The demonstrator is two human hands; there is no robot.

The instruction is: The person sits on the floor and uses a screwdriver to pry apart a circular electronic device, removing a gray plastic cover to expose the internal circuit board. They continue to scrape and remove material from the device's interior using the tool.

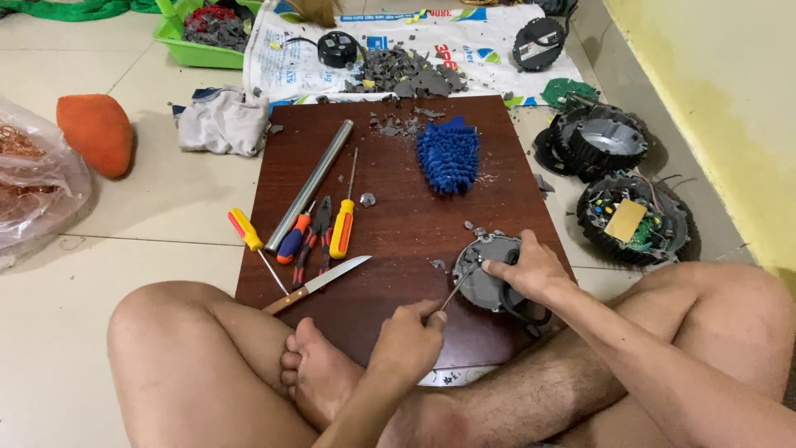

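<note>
White printed sack (pixel 464 37) beyond dark wooden board (pixel 398 224), pale tiled floor (pixel 166 199), yellow wall (pixel 713 91); left hand (pixel 406 340) gripping thin tool (pixel 456 292), right hand (pixel 531 270) clasping grey round housing (pixel 485 274)

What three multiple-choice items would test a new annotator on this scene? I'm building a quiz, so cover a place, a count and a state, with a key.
1. Where does the blue microfibre mitt lie?
A. On the far part of the brown board
B. In the green tray
C. On the person's knee

2. How many yellow-handled screwdrivers lie on the board's left side?
A. None
B. Two
C. Five

3. What is the left hand doing?
A. Resting flat and empty
B. Gripping a thin metal tool
C. Lifting the knife

Key: 1 A, the mitt sits on the board near its far edge. 2 B, one at the left edge, one beside the pliers. 3 B, the tool's tip meets the round grey housing, which the right hand steadies.
</note>
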